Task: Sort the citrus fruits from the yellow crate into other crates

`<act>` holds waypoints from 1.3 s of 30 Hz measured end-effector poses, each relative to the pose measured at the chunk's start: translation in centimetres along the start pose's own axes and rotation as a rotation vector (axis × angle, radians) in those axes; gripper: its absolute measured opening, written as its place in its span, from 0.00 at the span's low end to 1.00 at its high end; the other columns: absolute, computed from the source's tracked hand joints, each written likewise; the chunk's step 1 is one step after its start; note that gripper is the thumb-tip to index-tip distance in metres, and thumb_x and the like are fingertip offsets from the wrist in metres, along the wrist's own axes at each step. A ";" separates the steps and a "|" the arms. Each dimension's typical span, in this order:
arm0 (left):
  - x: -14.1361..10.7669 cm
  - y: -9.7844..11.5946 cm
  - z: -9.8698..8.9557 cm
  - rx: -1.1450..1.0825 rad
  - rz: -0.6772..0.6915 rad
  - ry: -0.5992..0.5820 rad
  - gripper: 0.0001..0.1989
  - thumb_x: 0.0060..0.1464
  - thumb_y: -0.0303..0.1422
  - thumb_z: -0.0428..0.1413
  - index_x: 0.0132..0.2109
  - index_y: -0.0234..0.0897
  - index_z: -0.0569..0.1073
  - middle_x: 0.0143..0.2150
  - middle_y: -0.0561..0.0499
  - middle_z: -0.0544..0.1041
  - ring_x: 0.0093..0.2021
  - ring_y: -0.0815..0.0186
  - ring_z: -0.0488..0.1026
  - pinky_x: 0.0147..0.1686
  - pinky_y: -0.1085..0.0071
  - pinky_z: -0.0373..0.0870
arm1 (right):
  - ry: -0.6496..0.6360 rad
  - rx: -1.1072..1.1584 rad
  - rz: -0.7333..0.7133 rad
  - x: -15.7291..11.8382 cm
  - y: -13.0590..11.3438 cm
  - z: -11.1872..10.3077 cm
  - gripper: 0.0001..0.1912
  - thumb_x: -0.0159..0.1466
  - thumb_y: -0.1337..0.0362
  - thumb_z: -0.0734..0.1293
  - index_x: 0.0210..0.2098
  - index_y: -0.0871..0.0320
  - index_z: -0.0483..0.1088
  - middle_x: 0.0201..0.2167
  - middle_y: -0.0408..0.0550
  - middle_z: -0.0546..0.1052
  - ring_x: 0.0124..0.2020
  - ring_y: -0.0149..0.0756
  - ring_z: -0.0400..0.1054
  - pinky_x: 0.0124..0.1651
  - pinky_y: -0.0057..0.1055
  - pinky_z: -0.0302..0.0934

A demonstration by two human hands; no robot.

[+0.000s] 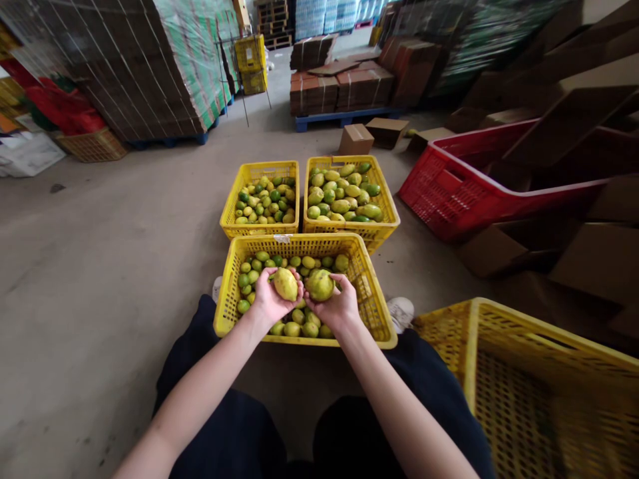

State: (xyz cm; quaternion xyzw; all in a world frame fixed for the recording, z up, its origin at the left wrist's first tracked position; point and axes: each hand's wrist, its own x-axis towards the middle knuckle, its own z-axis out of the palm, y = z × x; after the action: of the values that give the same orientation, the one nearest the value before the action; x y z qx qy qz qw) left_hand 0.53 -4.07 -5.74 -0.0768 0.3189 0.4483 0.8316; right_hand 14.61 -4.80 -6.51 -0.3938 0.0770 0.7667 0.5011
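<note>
My left hand is closed round a yellow lemon, which rests on its palm and fingers. In my right hand lies a greener, dark-blotched lemon, with the thumb over its side. Both hands are side by side above the near yellow crate, palms up. Inside that crate are many green and yellow lemons, partly hidden by my hands and wrists.
Beyond stand two yellow crates: the left one holds small green-yellow fruit, the right one larger ones. A red crate with cardboard is at right. Another yellow crate stands by my right leg. Stacked cardboard sits on a blue pallet.
</note>
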 end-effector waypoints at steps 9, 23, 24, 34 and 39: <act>-0.5 -0.4 0.8 0.082 0.036 0.079 0.10 0.49 0.32 0.46 0.23 0.34 0.64 0.17 0.53 0.64 0.15 0.71 0.61 0.15 0.77 0.59 | -0.033 -0.003 0.046 0.3 1.0 0.2 0.06 0.55 0.63 0.59 0.30 0.58 0.64 0.19 0.45 0.71 0.19 0.35 0.66 0.24 0.33 0.64; -2.9 0.2 2.3 0.263 0.128 0.061 0.10 0.50 0.38 0.53 0.30 0.33 0.68 0.25 0.50 0.71 0.21 0.68 0.69 0.14 0.75 0.64 | -0.172 -0.159 -0.127 -3.2 0.2 1.6 0.06 0.55 0.62 0.65 0.27 0.58 0.68 0.18 0.44 0.73 0.19 0.35 0.68 0.14 0.26 0.58; -2.9 0.4 2.3 0.243 0.143 0.091 0.09 0.50 0.36 0.53 0.31 0.33 0.68 0.25 0.50 0.71 0.22 0.68 0.70 0.16 0.75 0.67 | -0.158 -0.161 -0.135 -3.3 0.2 1.8 0.06 0.55 0.62 0.65 0.27 0.59 0.68 0.18 0.44 0.73 0.18 0.35 0.68 0.14 0.27 0.58; -2.4 1.3 1.9 0.206 0.096 -0.011 0.15 0.60 0.37 0.46 0.36 0.30 0.72 0.28 0.48 0.74 0.26 0.68 0.73 0.26 0.73 0.73 | -0.010 -0.195 -0.087 -2.7 0.1 1.3 0.08 0.59 0.63 0.63 0.28 0.60 0.70 0.18 0.47 0.75 0.20 0.37 0.71 0.21 0.31 0.66; -2.7 1.3 1.9 0.170 0.112 -0.024 0.16 0.59 0.38 0.47 0.39 0.29 0.73 0.29 0.47 0.75 0.28 0.67 0.73 0.28 0.71 0.74 | -0.010 -0.193 -0.143 -3.0 -0.2 1.1 0.07 0.57 0.62 0.65 0.26 0.60 0.68 0.18 0.45 0.74 0.20 0.36 0.70 0.21 0.29 0.65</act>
State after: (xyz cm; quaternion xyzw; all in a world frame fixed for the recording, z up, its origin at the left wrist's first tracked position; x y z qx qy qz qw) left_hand -0.66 -4.38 -2.43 0.0172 0.3497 0.4662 0.8124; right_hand 14.72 -6.28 -3.65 -0.4409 -0.0280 0.7349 0.5146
